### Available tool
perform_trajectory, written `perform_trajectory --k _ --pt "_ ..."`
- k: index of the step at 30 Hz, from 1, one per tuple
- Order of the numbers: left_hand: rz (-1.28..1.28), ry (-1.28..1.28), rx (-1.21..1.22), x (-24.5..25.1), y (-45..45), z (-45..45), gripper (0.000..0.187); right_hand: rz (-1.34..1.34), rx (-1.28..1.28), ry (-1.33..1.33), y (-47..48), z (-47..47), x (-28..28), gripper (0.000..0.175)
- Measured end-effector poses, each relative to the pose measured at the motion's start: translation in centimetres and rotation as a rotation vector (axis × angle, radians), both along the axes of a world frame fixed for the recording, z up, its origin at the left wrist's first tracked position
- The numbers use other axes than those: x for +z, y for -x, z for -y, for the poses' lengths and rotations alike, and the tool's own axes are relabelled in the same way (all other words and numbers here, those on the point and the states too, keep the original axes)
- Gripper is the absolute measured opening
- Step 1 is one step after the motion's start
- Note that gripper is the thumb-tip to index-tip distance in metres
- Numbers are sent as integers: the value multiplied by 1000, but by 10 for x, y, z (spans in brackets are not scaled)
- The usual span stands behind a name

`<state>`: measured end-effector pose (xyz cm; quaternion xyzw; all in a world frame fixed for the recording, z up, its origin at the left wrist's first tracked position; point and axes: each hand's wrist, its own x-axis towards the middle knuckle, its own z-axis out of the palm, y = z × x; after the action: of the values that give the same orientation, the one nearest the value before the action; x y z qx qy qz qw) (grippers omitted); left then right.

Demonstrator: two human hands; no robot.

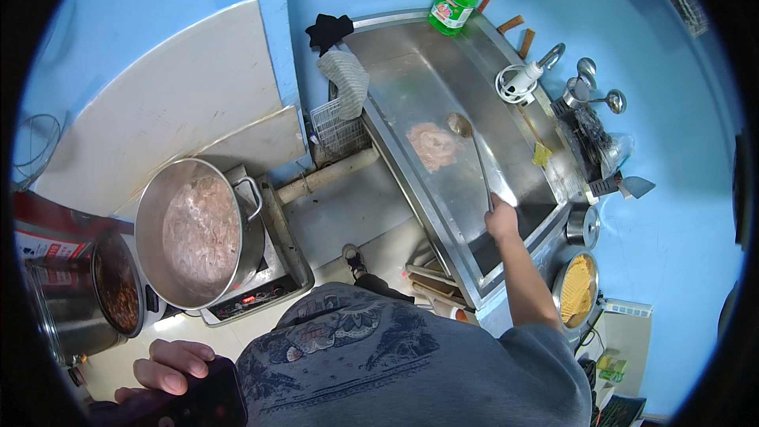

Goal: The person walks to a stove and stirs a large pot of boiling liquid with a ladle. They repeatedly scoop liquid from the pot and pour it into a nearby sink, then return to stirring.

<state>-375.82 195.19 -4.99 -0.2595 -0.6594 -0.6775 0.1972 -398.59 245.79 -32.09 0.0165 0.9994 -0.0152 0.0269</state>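
Note:
My right hand [502,219] grips the handle end of a long metal ladle [481,163] over a large stainless steel sink [409,74]. The ladle's bowl lies beside a patch of pinkish, foamy residue [431,146] on the sink floor. At the lower left, my left hand [172,365] holds a dark smartphone [207,397]. Above that hand, a big metal stockpot [252,249] of pinkish, frothy liquid [201,231] stands on a cooker, its side handle facing the sink.
A green pump bottle [452,9] stands at the sink's far corner. A faucet [551,58] and hanging ladles [586,74] line the wall side. Right of the sink is a bowl of yellow food [576,292]. Another pot [118,284] of dark food stands left. A wire basket [338,130] adjoins the sink.

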Motion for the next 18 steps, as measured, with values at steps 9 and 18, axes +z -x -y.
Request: perform_trajectory --k 9,18 --pt "-55 6 229 1 -66 25 88 601 -283 1863 -71 41 175 51" --pt "-196 -5 558 -6 -131 44 80 888 354 1052 -53 291 168 55"
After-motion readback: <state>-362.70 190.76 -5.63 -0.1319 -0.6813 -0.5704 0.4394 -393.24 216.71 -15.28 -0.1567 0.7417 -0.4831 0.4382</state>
